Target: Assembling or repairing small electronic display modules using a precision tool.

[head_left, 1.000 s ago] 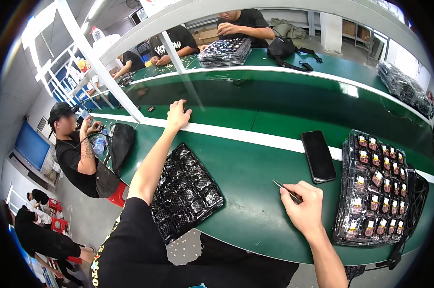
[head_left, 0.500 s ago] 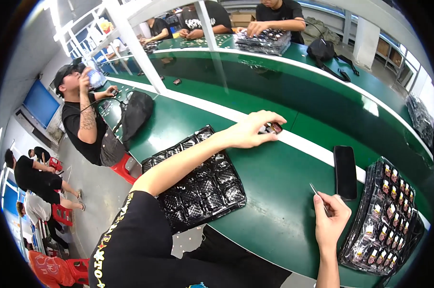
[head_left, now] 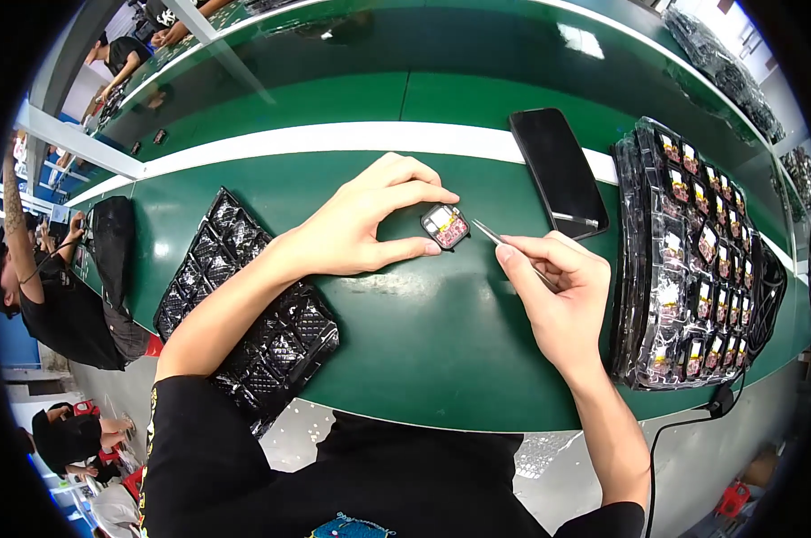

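Between the thumb and index finger of my left hand (head_left: 370,220) is a small square electronic module (head_left: 448,229) with a black case, a pinkish-red circuit board and a yellow-and-white part. It sits low over the green tabletop; whether it touches the surface I cannot tell. My right hand (head_left: 564,287) is closed around thin metal tweezers (head_left: 489,234). Their tips point at the module from its right side, a small gap apart. Under my left forearm lies a black plastic compartment tray (head_left: 289,345), its visible pockets holding nothing.
A black phone (head_left: 558,166) lies beyond my right hand. At the right stands a stack of plastic trays (head_left: 632,269) filled with similar modules, with a black cable (head_left: 656,448) beside it. A white strip (head_left: 334,136) crosses the table. A person (head_left: 65,314) sits at far left near a black bag (head_left: 112,242).
My left hand has brought the module back from the white strip toward me. The tweezers in my right hand have come up close to it. The head view has turned to the right.
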